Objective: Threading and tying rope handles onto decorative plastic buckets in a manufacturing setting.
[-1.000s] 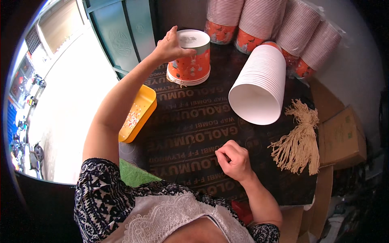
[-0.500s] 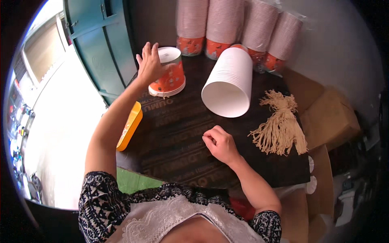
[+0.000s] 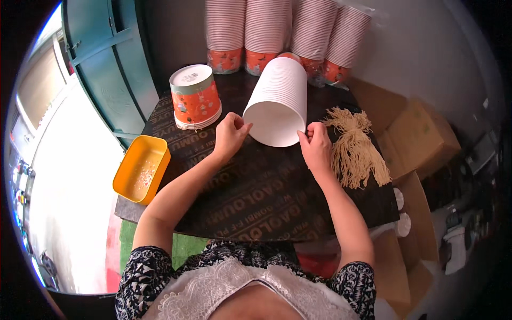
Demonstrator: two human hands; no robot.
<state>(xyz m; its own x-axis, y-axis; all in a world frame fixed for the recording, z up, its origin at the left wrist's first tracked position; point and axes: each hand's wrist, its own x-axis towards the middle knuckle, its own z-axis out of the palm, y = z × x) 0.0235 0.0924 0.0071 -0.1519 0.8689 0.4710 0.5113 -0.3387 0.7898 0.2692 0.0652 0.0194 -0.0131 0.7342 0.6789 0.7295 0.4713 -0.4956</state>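
White paper cups, nested into one long stack point(image 3: 278, 101), lie on their side in the middle of the dark board point(image 3: 256, 197), open mouth toward the person. In the head view, the left hand point(image 3: 230, 133) sits at the left edge of that mouth with fingers curled in close, pinching at the rim of the front cup; the right hand point(image 3: 316, 143) does the same at the right edge, thumb and fingers narrow on the rim. Whether either has the cup loose yet I cannot tell. To the left an orange printed cup point(image 3: 196, 97) stands upside down on a few others, seemingly finished work, and only a short pile so far. A yellow tray point(image 3: 142, 168) hangs off the board's left edge, a bundle of pale string point(image 3: 354, 146) lies just right of the right hand, and tall cup stacks point(image 3: 266, 32) line the back; most cups look still untouched.
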